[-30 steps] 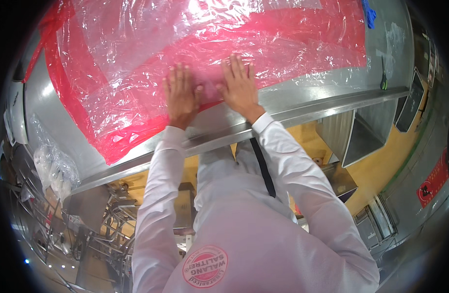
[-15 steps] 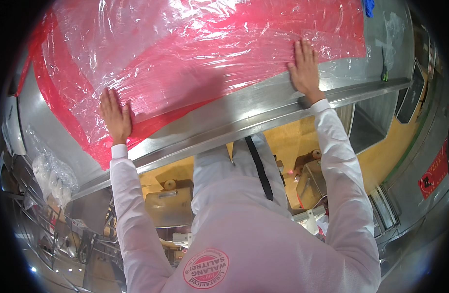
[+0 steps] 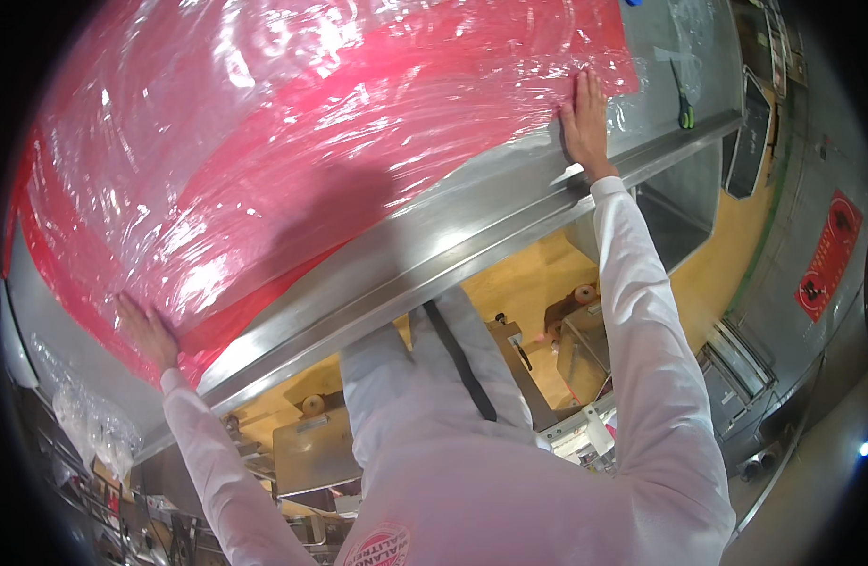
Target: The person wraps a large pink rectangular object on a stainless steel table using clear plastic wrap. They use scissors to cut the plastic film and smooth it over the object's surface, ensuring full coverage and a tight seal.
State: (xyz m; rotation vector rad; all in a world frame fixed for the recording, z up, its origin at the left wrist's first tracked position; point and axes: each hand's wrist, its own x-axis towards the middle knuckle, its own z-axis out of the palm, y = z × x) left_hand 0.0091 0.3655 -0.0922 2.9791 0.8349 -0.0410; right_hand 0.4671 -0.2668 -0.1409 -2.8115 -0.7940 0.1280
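Observation:
Glossy red and clear plastic sheeting (image 3: 358,132) lies spread over a steel table (image 3: 396,250), its surface wrinkled and shiny. My left hand (image 3: 148,332) rests on the sheeting near its left front corner, fingers stretched out. Over at the right, my right hand (image 3: 587,123) lies flat at the sheeting's front edge, partly on the film and partly over bare steel. Neither hand grips anything. A dark shadow falls across the middle of the sheeting.
Green-handled scissors (image 3: 685,111) lie on the table's right end beside crumpled clear plastic (image 3: 695,38). A bundled clear plastic bag (image 3: 90,415) sits at the left end. The table's raised front rim (image 3: 358,325) runs in front of me.
My left hand has slid left and nearer along the sheeting, its fingers still outstretched. My right hand stays by the right edge. The view has turned, so the table appears tilted more.

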